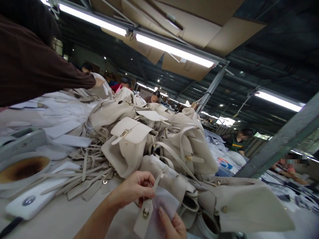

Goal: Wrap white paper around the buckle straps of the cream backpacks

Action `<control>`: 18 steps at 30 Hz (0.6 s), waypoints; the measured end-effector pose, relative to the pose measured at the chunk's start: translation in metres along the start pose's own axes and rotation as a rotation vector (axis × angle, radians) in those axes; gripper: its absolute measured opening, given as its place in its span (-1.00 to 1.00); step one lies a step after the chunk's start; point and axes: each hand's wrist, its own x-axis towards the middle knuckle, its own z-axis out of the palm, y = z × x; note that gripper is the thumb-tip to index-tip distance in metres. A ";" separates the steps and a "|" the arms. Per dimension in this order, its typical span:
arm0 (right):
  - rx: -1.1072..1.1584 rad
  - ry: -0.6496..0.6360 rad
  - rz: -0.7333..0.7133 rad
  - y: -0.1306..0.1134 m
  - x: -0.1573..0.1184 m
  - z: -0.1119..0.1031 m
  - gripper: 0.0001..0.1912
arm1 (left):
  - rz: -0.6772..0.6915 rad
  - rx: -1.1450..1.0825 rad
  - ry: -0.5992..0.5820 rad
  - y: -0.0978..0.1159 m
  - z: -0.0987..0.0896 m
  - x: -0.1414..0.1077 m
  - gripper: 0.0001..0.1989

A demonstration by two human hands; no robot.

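Note:
My left hand [134,191] pinches a narrow cream strap with a gold-toned buckle [145,212] at its lower, wider end. Against that strap lies a thin translucent white sheet [165,202], with the thumb and fingers of my right hand [173,225] closed on it. The hands are close together, low in the middle of the view. Just beyond them, a pile of cream bags [129,146] rises, several with flaps and buckles. Loose cream straps [84,179] lie in a heap to the left of my left hand.
On the left are a white device with a dark cord [32,200] and a container with a brown-stained inside [25,169]. A brown sleeve [45,69] reaches in from the upper left. A slanting metal post [276,142] stands at right. Other people are further back.

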 end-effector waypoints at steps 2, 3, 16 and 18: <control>0.061 -0.037 0.046 0.000 0.002 0.009 -0.49 | 0.002 -0.005 0.037 -0.004 0.000 0.004 -0.76; 0.083 -0.051 0.057 0.001 0.003 0.012 -0.49 | 0.010 -0.004 0.059 -0.006 0.000 0.006 -0.75; 0.130 -0.090 0.008 0.008 0.004 0.028 -0.35 | 0.132 0.407 0.254 -0.010 -0.003 0.004 -0.76; 0.164 -0.075 0.001 0.005 0.005 0.031 -0.34 | 0.132 0.497 0.306 -0.009 -0.007 0.004 -0.73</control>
